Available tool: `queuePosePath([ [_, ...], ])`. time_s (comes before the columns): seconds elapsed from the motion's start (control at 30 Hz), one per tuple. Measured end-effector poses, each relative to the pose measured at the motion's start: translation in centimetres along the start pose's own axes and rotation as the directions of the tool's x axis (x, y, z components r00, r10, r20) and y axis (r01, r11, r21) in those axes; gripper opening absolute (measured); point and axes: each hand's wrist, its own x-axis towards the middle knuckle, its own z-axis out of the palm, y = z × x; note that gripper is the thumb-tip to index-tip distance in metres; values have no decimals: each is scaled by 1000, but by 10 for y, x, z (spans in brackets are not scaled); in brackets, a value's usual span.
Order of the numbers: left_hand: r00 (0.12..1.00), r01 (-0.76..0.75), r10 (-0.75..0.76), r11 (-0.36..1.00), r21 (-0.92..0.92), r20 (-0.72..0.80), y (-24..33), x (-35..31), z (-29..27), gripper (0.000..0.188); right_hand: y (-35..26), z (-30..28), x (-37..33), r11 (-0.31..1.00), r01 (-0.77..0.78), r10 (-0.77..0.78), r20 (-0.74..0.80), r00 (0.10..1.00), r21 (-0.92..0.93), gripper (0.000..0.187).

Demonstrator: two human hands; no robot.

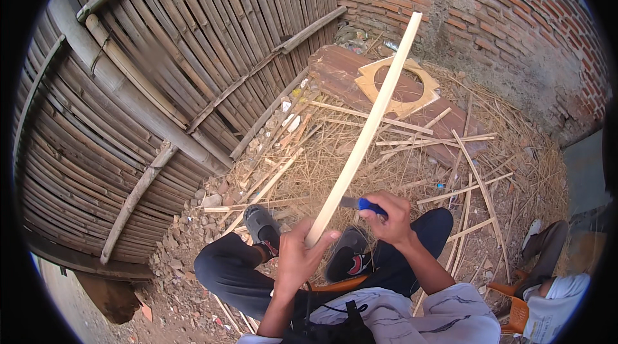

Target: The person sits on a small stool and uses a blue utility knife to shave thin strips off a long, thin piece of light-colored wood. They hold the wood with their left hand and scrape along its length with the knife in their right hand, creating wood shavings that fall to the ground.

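Wooden strip (367, 136), blue tool (371, 207) (one each) occupy hands (297, 255).

The wooden strip (365, 140) is smooth, the blue handle (370, 205) probably plastic, the brickwork (496, 19) rough.

Our fisheye view from the head, looking down and forward, close above our left hand (298, 255), right hand (394, 220) and knees (219, 261), farther off the bamboo fence (145, 109) leftward, brick wall (496, 28) ahead
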Motion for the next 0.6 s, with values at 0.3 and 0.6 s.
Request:
queuePosePath([
  [0.3,996,-82,83,993,88,-15,27,3,11,38,-21,13,0,992,121,-121,11,993,-17,25],
  [0.6,993,-80,79,997,-3,-84,29,5,16,25,-15,9,4,983,141,-141,6,990,-118,26],
])
